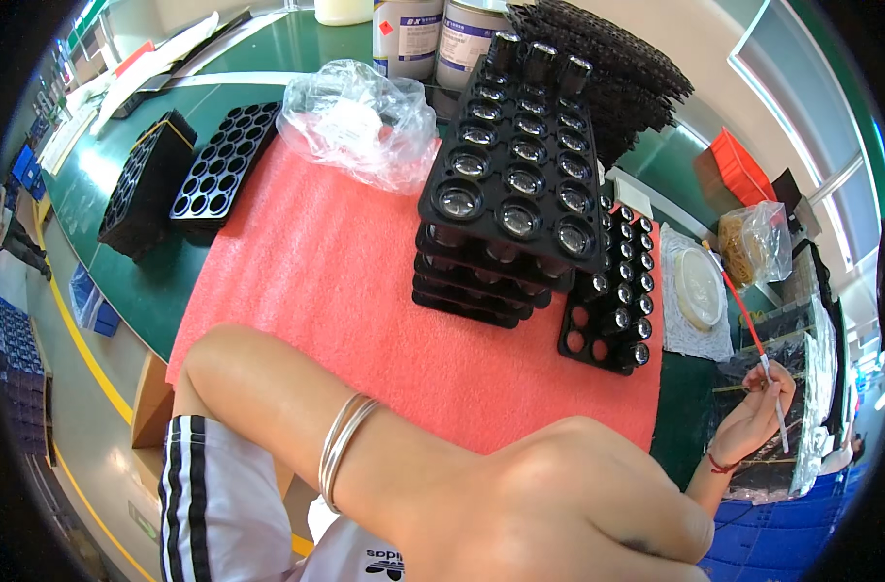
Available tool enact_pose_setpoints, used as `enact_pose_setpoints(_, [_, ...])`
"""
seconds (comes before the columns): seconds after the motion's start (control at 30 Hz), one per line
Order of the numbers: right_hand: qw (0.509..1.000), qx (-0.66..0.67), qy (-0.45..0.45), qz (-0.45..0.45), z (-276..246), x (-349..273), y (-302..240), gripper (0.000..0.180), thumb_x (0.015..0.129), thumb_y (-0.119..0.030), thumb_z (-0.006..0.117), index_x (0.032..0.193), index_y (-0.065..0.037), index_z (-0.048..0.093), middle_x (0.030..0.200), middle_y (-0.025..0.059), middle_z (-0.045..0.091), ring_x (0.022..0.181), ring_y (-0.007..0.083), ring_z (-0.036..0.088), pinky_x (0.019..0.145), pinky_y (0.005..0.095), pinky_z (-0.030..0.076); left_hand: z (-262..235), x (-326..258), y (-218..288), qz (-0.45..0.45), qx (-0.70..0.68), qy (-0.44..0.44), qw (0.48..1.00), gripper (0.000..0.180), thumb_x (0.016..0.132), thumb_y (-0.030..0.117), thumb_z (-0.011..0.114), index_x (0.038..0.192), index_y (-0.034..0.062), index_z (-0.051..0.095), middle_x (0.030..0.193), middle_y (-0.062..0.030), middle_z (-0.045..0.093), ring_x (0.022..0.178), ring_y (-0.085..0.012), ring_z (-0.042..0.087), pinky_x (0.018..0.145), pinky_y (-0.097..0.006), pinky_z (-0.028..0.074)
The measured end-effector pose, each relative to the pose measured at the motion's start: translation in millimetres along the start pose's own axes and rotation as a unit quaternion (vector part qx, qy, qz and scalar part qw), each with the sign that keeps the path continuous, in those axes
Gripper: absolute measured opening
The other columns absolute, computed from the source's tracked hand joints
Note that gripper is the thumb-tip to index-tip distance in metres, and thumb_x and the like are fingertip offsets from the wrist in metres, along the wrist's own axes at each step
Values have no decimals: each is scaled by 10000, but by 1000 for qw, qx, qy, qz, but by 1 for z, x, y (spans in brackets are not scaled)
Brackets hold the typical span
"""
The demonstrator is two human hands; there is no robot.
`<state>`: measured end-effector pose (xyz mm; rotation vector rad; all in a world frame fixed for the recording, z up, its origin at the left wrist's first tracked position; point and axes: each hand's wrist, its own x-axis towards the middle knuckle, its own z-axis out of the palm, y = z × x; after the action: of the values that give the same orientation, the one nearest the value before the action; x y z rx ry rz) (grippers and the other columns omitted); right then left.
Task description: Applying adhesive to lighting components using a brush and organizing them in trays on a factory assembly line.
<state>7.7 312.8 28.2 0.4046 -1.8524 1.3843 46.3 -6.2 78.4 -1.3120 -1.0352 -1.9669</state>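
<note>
Close to the camera, my left hand [569, 485] crosses the lower middle, with silver bangles [341, 451] on its wrist. Its fingers are bent and closed downward; whatever they hold is hidden. At the lower right, my right hand [756, 412] pinches a thin stick, red above and pale below [748, 315]. Beyond the left hand rises a stack of black trays [506, 228] filled with round, glossy-topped black pieces. Beside it lies a smaller black tray [617, 291] with similar pieces and several bare holes at its near end.
A pink foam sheet [316, 291] covers the green table. A crumpled clear bag [360, 126], black hole trays [224, 165], metal cans [467, 44] and a dark tray pile [607, 68] stand farther back. To the right are a round pale dish [700, 286] and a red bin [738, 165].
</note>
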Motion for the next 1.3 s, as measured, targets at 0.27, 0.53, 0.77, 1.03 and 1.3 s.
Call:
enact_pose_setpoints(0.27, [1000,-15,23,10,3,-1,1,221,929,-175,402,986,9,509,956,100,510,771,145,468,681,262,372,-1,0,1,-8,-5,-8,1000,169,741,80,533,703,-84,517,620,-149,451,484,-282,512,409,-349,409])
enact_pose_setpoints(0.53, [999,-23,27,13,5,-1,-1,238,924,-192,410,985,17,507,941,104,508,758,145,470,670,257,370,3,0,2,15,-11,8,1000,258,817,177,476,761,-58,568,670,-152,515,530,-275,547,430,-327,436])
enact_pose_setpoints(0.77, [1000,-14,13,8,5,0,-1,222,925,-190,413,956,9,506,944,102,500,755,136,474,659,254,383,-4,6,7,-70,-34,-113,990,299,817,226,487,842,-57,582,716,-159,549,596,-292,572,476,-335,461])
enact_pose_setpoints(1.03, [1000,-12,7,4,8,0,-3,199,926,-170,407,939,-1,510,921,93,499,745,132,474,659,247,388,17,1,8,-126,-251,-111,953,792,738,588,531,1127,-102,517,921,-243,605,755,-327,622,633,-336,520])
enact_pose_setpoints(1.3, [1000,-18,7,7,10,0,-6,187,926,-157,405,935,0,507,902,87,503,732,123,473,652,236,387,17,-1,10,-176,-374,-155,897,954,690,624,553,1246,-134,386,1037,-277,569,793,-345,615,655,-347,515])
